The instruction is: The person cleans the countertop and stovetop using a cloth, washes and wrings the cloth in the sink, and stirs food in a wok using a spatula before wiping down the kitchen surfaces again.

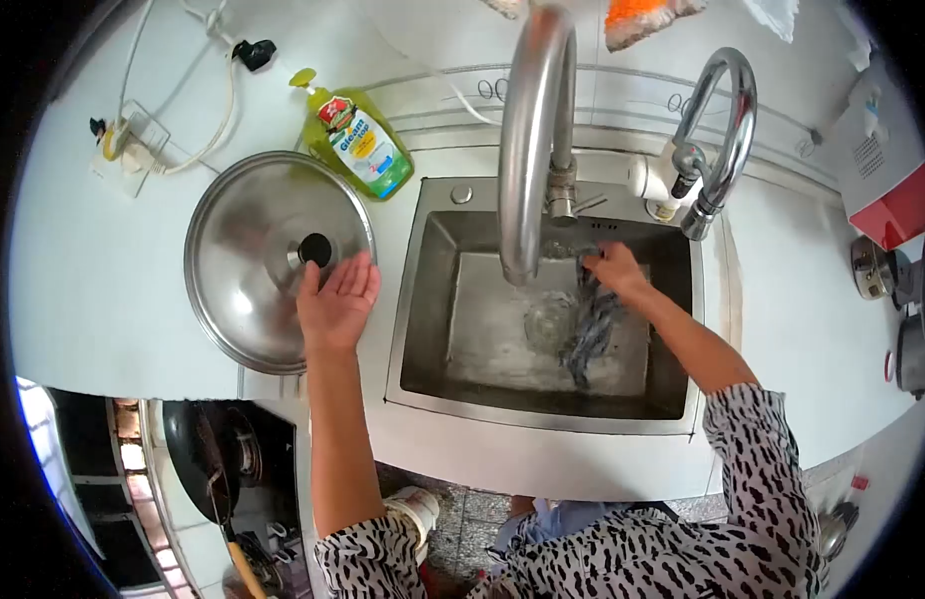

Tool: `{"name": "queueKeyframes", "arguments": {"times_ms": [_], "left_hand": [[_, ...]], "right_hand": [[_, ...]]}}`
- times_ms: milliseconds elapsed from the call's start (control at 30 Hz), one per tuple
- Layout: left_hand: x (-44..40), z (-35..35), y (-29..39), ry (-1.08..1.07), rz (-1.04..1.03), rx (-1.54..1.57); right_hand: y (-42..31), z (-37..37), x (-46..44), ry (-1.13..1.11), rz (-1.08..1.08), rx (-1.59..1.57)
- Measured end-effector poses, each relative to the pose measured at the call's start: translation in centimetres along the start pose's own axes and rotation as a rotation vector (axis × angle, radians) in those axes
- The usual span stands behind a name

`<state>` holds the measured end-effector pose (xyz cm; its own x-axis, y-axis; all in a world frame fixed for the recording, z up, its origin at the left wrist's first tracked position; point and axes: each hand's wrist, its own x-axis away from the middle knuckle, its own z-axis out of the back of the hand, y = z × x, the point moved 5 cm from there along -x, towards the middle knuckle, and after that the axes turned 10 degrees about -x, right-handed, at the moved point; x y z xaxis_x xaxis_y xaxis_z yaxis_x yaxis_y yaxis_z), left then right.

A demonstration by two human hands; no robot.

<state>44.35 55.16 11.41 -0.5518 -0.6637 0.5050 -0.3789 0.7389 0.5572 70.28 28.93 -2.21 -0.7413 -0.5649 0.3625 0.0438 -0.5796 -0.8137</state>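
Note:
In the head view, my right hand (619,272) is closed on the top end of a dark, wet cloth (589,329) that hangs down into the sink (482,339). Shallow water covers part of the sink floor around the cloth. My left hand (338,305) is empty, palm up with its fingers stretched out. It hovers over the right edge of a round steel lid (245,240), just below the black knob (314,250). Whether it touches the lid I cannot tell.
A large steel faucet (527,150) arches over the sink, and a smaller chrome tap (727,130) stands at the right. A green soap bottle (362,145) is behind the lid. A black pan (198,454) sits at lower left, pots (917,354) at far right.

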Motion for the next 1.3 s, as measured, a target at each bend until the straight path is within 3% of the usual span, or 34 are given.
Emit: {"name": "queueKeyframes", "arguments": {"times_ms": [33,100,167,267,367,400,467,500,567,600,633,700,733,767,867,933,967,1033,1100,1167,1200,1267,1300], "left_hand": [[0.2,-0.1,-0.2,0.019,0.009,0.013],[0.2,0.3,-0.6,0.011,0.009,-0.019],[0.2,0.7,-1.3,-0.005,0.008,-0.055],[0.7,1.7,-2.1,0.041,0.016,-0.078],[1.3,2.7,-3.9,0.025,0.039,-0.13],[1.4,3.3,-5.5,-0.094,0.089,-0.117],[0.5,5.5,-10.6,-0.249,0.123,-0.498],[0.7,7.2,-14.2,-0.187,0.291,-0.412],[2.0,7.4,-20.0,0.032,0.543,-0.35],[2.6,7.4,-21.4,0.196,0.631,-0.369],[2.1,7.8,-21.5,0.212,0.599,-0.34],[-0.3,7.5,-20.9,0.043,0.428,-0.166],[-0.9,6.8,-18.7,0.221,0.313,-0.225],[-1.8,6.3,-18.6,0.077,0.545,0.113],[-2.4,3.3,-16.0,0.028,0.468,0.185],[-2.1,2.6,-14.4,0.293,0.409,0.259],[-2.4,3.1,-14.1,0.284,0.405,0.257],[-3.4,4.0,-12.4,0.002,0.262,0.072],[-3.1,3.5,-9.5,-0.005,0.205,0.152],[-3.4,3.4,-7.9,0.043,0.283,0.66],[-2.4,2.5,-7.5,-0.006,0.191,0.552],[-2.6,2.0,-7.5,0.052,0.187,0.52],[-2.7,2.1,-7.6,0.124,0.196,0.489]], "right_hand": [[-1.9,0.4,1.3,-0.005,0.002,0.004],[-5.7,1.0,3.7,0.125,0.333,0.034],[-5.4,-2.1,4.7,0.07,0.353,0.367],[4.4,-11.6,3.8,-0.265,0.346,0.64],[10.2,-15.1,5.1,-0.583,0.265,0.759],[11.3,-15.5,4.9,-0.59,0.269,0.761],[12.4,-17.1,5.7,-0.956,0.502,0.776],[11.2,-16.5,5.9,-0.962,0.514,0.788],[3.3,-11.8,6.6,-0.752,0.487,0.13],[0.3,-9.9,7.3,-0.742,0.255,0.048],[-2.1,-8.5,8.2,-0.723,0.024,-0.028],[-6.2,-6.9,9.8,-0.72,0.035,-0.121],[-7.2,-6.1,9.7,-0.685,0.03,-0.234],[-7.3,-6.1,9.3,-0.679,0.041,-0.226],[-5.5,-7.9,8.0,-0.583,0.199,-0.061],[-3.6,-8.7,6.9,-0.353,0.278,0.155],[-2.2,-9.1,6.7,-0.346,0.286,0.155],[0.5,-9.0,6.3,-0.277,0.407,0.215],[3.1,-8.9,5.3,-0.274,0.386,0.319],[8.8,-8.3,3.4,-0.179,0.439,0.513],[11.6,-7.7,2.2,-0.08,0.523,0.591],[15.0,-6.9,0.1,-0.375,0.154,0.986],[15.2,-7.3,0.2,-0.37,0.167,0.987]]}}
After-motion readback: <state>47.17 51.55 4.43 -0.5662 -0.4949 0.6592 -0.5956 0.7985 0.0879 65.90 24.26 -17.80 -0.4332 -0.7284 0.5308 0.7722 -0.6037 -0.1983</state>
